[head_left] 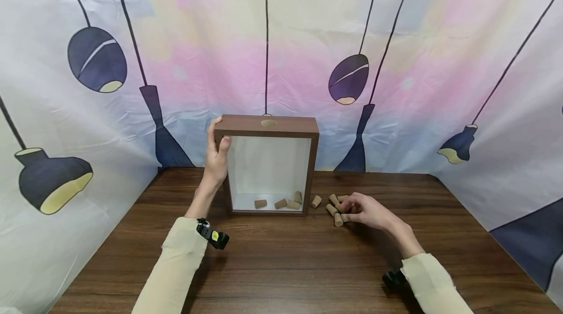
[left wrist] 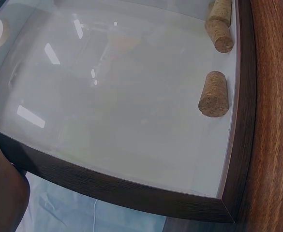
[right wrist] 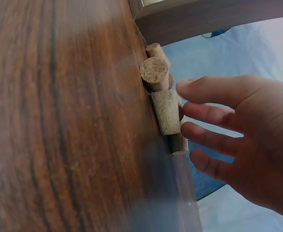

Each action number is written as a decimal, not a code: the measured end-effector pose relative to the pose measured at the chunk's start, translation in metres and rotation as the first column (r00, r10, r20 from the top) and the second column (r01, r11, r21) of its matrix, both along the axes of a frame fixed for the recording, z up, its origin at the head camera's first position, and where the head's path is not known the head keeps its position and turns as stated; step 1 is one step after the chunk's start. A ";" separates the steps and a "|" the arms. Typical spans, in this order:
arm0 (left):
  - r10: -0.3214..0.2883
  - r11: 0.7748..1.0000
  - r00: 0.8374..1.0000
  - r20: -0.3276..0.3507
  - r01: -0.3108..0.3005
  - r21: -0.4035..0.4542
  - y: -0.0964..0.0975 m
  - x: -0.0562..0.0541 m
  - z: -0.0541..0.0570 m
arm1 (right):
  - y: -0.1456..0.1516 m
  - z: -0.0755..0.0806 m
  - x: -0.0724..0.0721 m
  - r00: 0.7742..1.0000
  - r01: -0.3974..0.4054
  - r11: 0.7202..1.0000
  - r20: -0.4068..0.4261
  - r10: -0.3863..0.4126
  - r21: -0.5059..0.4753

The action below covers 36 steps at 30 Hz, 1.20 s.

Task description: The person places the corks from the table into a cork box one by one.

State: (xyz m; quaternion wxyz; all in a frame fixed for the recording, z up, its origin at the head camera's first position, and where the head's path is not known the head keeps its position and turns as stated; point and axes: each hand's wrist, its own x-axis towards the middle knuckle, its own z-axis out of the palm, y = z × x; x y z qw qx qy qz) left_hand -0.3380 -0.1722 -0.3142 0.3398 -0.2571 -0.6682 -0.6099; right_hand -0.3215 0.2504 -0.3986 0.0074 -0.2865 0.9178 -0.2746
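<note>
A brown wooden shadow box (head_left: pixel 314 172) with a clear front stands upright on the table. Its top edge has an oval hole (head_left: pixel 269 123), and several corks (left wrist: pixel 214 94) lie along its bottom inside. My left hand (head_left: pixel 215 160) grips the upper left side, thumb on the front and fingers round the outside; in the left wrist view only part of that hand shows at the left edge. To the right of the box my right hand (head_left: pixel 366 210) reaches over a small pile of corks (right wrist: pixel 165 111). Its fingertips are right at the corks, with thumb and fingers spread apart.
A single cork (head_left: pixel 316 201) lies between the box and the pile. The dark wooden table (head_left: pixel 281 265) stretches out in front. Behind it hangs a cloth backdrop (head_left: pixel 299 79) printed with lamps, close to the back of the box.
</note>
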 end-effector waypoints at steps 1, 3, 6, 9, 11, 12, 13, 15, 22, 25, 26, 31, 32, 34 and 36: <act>0.001 1.000 1.000 0.000 -0.001 -0.002 0.000 0.000 0.000 | 0.001 -0.001 0.000 1.000 0.000 1.000 0.001 0.000 -0.003; -0.002 1.000 1.000 0.004 0.002 -0.006 0.000 0.000 0.000 | 0.001 -0.001 0.000 1.000 -0.001 1.000 0.005 0.001 -0.009; -0.007 1.000 1.000 0.010 0.007 -0.004 0.000 0.001 0.000 | 0.003 -0.004 -0.001 1.000 -0.008 1.000 -0.004 0.008 -0.015; -0.017 1.000 1.000 0.012 0.016 0.007 -0.001 0.002 -0.001 | 0.004 -0.006 -0.002 0.999 -0.014 1.000 -0.031 0.014 -0.002; -0.016 1.000 1.000 0.012 0.016 0.013 -0.001 0.002 -0.002 | 0.004 -0.007 -0.003 0.999 -0.017 1.000 -0.046 0.018 0.013; -0.018 1.000 1.000 0.012 0.018 0.014 -0.002 0.002 -0.002 | 0.004 -0.007 -0.003 0.999 -0.017 1.000 -0.046 0.018 0.022; -0.019 1.000 1.000 0.013 0.019 0.014 -0.002 0.003 -0.002 | 0.005 -0.008 -0.003 0.999 -0.017 0.999 -0.044 0.018 0.030; -0.017 1.000 1.000 0.015 0.017 0.012 -0.002 0.003 -0.002 | 0.005 -0.008 -0.004 0.999 -0.012 0.999 -0.030 0.014 0.041; -0.002 1.000 1.000 0.024 0.002 -0.002 -0.001 0.003 -0.002 | 0.005 -0.009 -0.003 0.999 -0.012 0.998 -0.036 0.014 0.056; -0.003 1.000 0.999 0.032 0.003 -0.003 0.000 0.003 -0.001 | 0.006 -0.006 -0.001 0.999 -0.013 0.999 -0.046 0.014 0.034; -0.004 1.000 0.999 0.034 0.004 -0.003 0.000 0.003 -0.001 | 0.006 -0.005 0.000 0.999 -0.015 1.000 -0.049 0.017 0.026; -0.007 1.000 0.999 0.037 0.008 -0.002 0.000 0.003 -0.001 | 0.004 0.003 0.003 0.998 -0.017 1.000 -0.057 0.016 -0.009; -0.010 1.000 0.999 0.037 0.010 -0.003 0.000 0.003 -0.001 | 0.003 0.004 0.004 0.998 -0.012 1.000 -0.059 0.011 -0.015; -0.013 1.000 0.999 0.034 0.013 -0.002 0.000 0.003 0.000 | 0.002 0.007 0.005 0.997 -0.010 0.999 -0.071 0.007 -0.030; -0.016 1.000 0.999 0.029 0.016 -0.002 0.000 0.003 0.000 | 0.001 0.008 0.005 0.995 -0.015 0.999 -0.099 0.011 -0.041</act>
